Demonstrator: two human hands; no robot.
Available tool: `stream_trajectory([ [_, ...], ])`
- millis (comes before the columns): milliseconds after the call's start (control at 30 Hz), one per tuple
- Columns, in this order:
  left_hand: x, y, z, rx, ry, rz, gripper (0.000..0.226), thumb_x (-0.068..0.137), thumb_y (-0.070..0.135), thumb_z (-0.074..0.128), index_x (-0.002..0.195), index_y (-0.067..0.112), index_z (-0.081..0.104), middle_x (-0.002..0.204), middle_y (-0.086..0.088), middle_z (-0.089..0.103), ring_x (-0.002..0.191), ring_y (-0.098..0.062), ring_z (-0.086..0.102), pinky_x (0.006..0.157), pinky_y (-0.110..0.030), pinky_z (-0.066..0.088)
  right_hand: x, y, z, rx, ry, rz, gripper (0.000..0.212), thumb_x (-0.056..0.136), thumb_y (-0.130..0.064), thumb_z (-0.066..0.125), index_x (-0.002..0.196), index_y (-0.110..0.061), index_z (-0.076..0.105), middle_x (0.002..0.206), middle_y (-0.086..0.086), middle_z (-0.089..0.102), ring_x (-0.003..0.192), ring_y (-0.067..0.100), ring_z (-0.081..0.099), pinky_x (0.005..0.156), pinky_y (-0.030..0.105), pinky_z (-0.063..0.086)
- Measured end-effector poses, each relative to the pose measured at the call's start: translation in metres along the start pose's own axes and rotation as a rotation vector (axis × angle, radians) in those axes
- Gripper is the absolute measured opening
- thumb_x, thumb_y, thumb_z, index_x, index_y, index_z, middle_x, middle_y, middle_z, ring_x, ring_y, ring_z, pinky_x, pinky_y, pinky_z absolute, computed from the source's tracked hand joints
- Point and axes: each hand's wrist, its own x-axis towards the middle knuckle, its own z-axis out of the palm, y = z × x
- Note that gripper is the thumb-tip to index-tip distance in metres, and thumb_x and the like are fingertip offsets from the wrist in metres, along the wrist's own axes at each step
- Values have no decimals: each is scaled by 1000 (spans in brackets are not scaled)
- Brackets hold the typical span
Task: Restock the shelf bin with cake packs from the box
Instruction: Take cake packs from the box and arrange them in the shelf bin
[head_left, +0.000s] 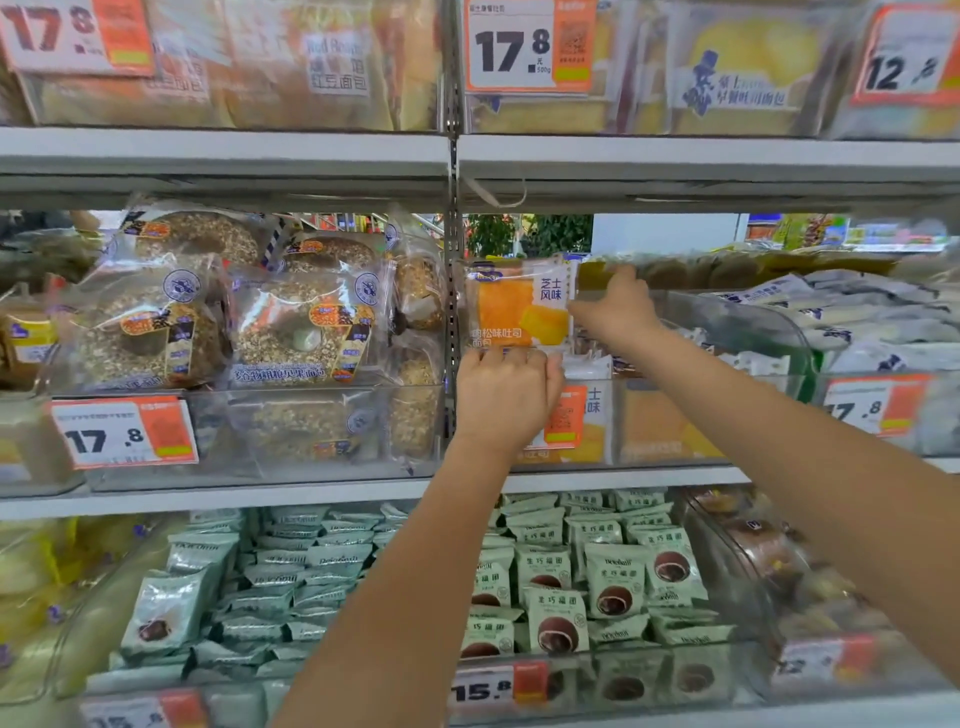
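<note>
Cake pack upright, gripped between left hand, right hand.

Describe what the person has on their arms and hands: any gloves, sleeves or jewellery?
Nothing shows on either. The left hand and right hand are bare, without gloves, rings or a watch, and both forearms are uncovered as far as the picture's edge, with no sleeve in view.

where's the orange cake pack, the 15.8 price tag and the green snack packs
orange cake pack (511, 312): head view, on its orange front panel
15.8 price tag (480, 691): head view, on the printed digits
green snack packs (615, 579): head view, front of one pack
</note>
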Motion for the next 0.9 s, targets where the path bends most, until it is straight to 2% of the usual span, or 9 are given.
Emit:
stream_trajectory([
  [133, -16, 5, -18, 12, 74, 122, 40, 100, 31, 33, 91, 14, 68, 94, -2, 70, 97, -25, 64, 91, -42, 34, -67, 17, -25, 83, 213, -348, 43, 85, -10, 61, 124, -9, 43, 109, 7, 49, 97, 18, 48, 83, 29, 42],
  [200, -45, 13, -35, -255, 134, 122, 39, 101, 27, 31, 104, 12, 68, 110, -2, 68, 108, -22, 58, 94, -37, 32, -114, 36, -29, 96, 278, -498, 31, 87, -7, 56, 116, -11, 47, 95, 2, 48, 86, 15, 46, 75, 27, 41],
  [300, -111, 31, -58, -617, 87, -104, 38, 99, 21, 31, 108, 8, 65, 111, -3, 66, 106, -22, 56, 88, -34, 37, -190, 87, -12, 86, 246, -511, 22, 88, -5, 56, 109, -11, 52, 86, 1, 48, 78, 13, 45, 69, 22, 36],
  [400, -191, 48, -60, -660, -74, -173, 35, 97, 19, 32, 101, 6, 64, 99, -7, 64, 93, -25, 56, 79, -36, 40, -260, 151, 22, 33, 41, -348, 25, 87, -5, 58, 108, -17, 50, 80, -7, 44, 75, 6, 44, 67, 17, 35],
  [533, -316, 64, -56, -607, -469, -149, 25, 86, 16, 40, 99, 8, 61, 95, -9, 64, 88, -26, 56, 73, -36, 46, -345, 231, 63, -57, -256, -31, 24, 89, -12, 59, 109, -21, 49, 82, -14, 43, 80, 12, 50, 69, 23, 38],
  [667, -444, 72, -75, -463, -1244, -161, 37, 90, 16, 43, 126, 13, 51, 122, -6, 55, 108, -27, 56, 85, -37, 49, -408, 281, 87, -169, -651, 170, 30, 88, -18, 61, 115, -19, 50, 89, -8, 49, 79, 9, 51, 71, 25, 41],
  [733, -491, 75, -84, -428, -1548, -320, 39, 97, 18, 41, 136, 16, 39, 135, -7, 47, 118, -27, 50, 92, -35, 44, -428, 294, 98, -276, -922, 228, 29, 89, -26, 59, 116, -22, 47, 106, 3, 55, 93, 17, 54, 80, 35, 47],
  [833, -529, 87, -97, -491, -1799, -512, 47, 93, 34, 39, 137, 20, 36, 132, -14, 49, 109, -31, 55, 88, -39, 49, -461, 320, 106, -398, -1194, 397, 34, 92, -26, 56, 123, -16, 44, 122, 11, 53, 102, 23, 54, 78, 35, 47],
  [900, -541, 91, -104, -542, -1905, -504, 47, 88, 39, 40, 133, 22, 38, 124, -14, 53, 102, -31, 57, 84, -40, 51, -482, 333, 107, -432, -1348, 535, 47, 94, -25, 54, 136, -13, 37, 126, 11, 52, 111, 30, 54, 89, 39, 47],
])
